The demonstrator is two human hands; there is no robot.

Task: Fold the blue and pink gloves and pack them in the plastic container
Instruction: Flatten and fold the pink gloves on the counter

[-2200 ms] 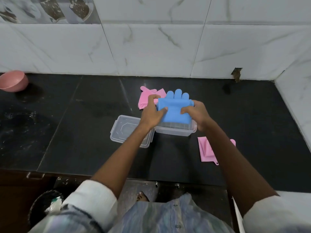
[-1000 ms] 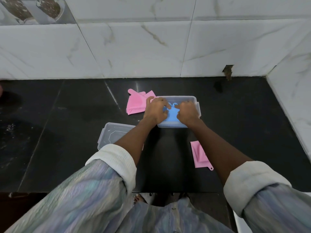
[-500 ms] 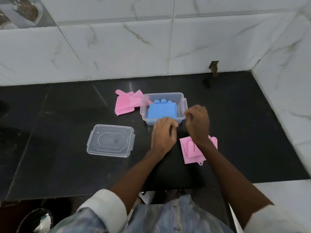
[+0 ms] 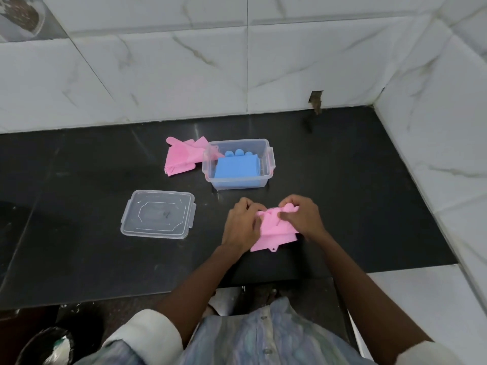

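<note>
Both hands had left the plastic container point(image 4: 238, 182) and now pinched the near pink glove point(image 4: 274, 229), left hand point(image 4: 241, 225) and right hand point(image 4: 303, 217) together. Blue gloves point(image 4: 237, 167) lay packed inside. Another pink glove point(image 4: 181, 159) waited beside it, unfolded.

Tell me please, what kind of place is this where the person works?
Probably a home kitchen or utility corner: a dark polished stone counter meets white marble-look tiled walls, and silicone scrubbing gloves, like the pink glove in both hands, lie by a plastic container.
</note>
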